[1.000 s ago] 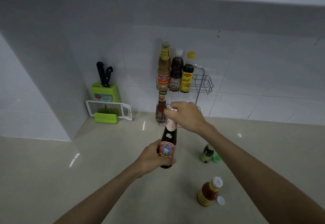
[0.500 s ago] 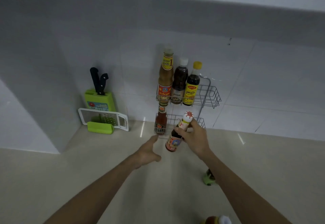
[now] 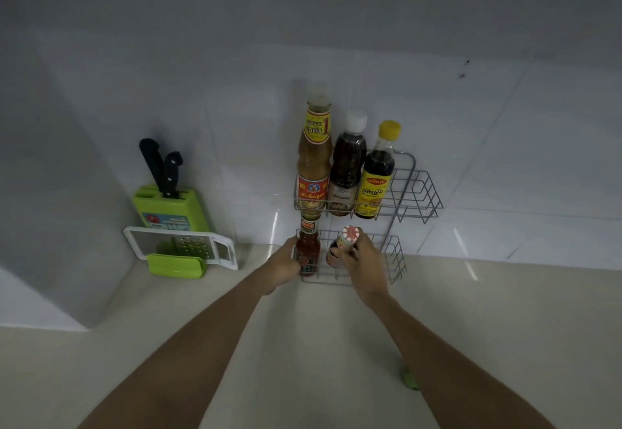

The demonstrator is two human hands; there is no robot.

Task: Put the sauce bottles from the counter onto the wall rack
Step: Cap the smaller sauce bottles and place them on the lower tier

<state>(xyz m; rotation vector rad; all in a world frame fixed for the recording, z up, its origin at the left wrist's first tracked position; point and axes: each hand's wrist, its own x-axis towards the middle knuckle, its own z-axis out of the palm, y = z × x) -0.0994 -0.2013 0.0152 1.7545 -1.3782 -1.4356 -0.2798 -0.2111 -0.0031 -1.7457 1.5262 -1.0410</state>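
Lower rack tier (image 3: 393,260) — right hand (image 3: 365,260) gripping the red-capped sauce bottle (image 3: 348,238), tilted; left hand (image 3: 281,265) touching the red chilli bottle (image 3: 308,253) — finger closure unclear.

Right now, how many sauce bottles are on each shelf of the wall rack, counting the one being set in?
Top shelf: 3 bottles
Bottom shelf: 2, red sauce bottle and the bottle in the right hand
Total: 5

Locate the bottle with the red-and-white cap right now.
In the head view, the red-and-white-capped bottle is in the lower tier of the wire rack, gripped by the right hand, just right of the red sauce bottle.
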